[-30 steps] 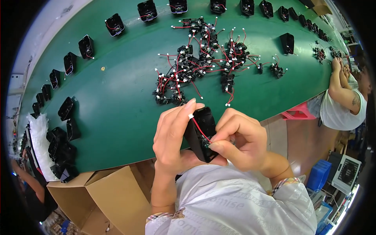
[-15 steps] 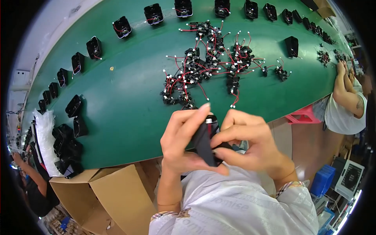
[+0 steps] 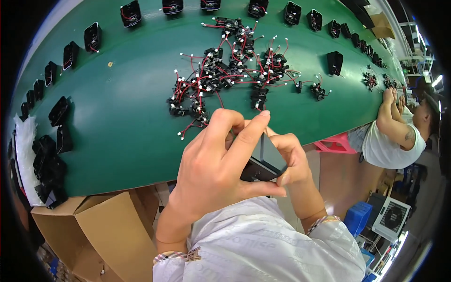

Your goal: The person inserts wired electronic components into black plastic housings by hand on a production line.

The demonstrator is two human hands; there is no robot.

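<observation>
Between both hands, above the near edge of the green table, is a black plastic housing (image 3: 270, 155), tilted with a smooth outer face showing. My left hand (image 3: 211, 162) grips it, thumb along its lower edge and fingers over the top. On its far right side, my right hand (image 3: 293, 157) is closed round it, some fingers hidden behind it. Just beyond my hands lies a heap of small black parts with red wires and white connectors (image 3: 211, 77). A smaller group of these wired parts (image 3: 318, 91) lies to the right.
Black housings (image 3: 93, 36) curve in a row along the far side of the green table (image 3: 127, 127). One housing (image 3: 334, 63) stands right of the heap. More black housings (image 3: 49, 162) pile up at left by clear plastic wrap (image 3: 26, 150). An open cardboard box (image 3: 108, 230) is below. A co-worker (image 3: 399, 136) sits at right.
The housing has been turned over in my hands, so its outer face shows now instead of its opening with the wire. My view has shifted right.
</observation>
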